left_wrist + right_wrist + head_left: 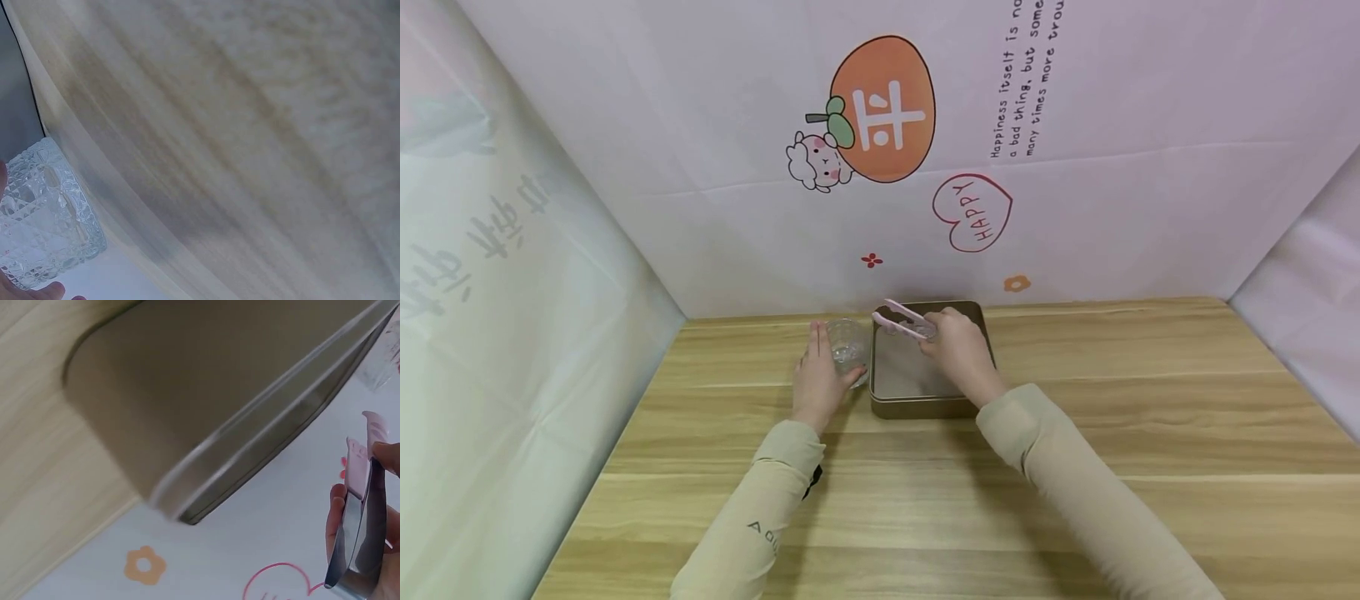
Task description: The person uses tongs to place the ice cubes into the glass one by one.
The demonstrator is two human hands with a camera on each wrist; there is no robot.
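Note:
My left hand holds a clear glass with a cut pattern, fingers along its left side and thumb on its near right. In the left wrist view the patterned glass appears at the lower left. My right hand grips a pair of tongs with a metal body and pale pink tips. Over the back left of a brownish rectangular tin, the tongs' pink arms stand apart and point left toward the glass. A dark brown patch shows beside the tips; its kind is unclear.
The glass stands just left of the tin, both near the back edge of the wood-grain table. Directly behind rises a white printed backdrop. More white sheeting hangs at the left side and at the right.

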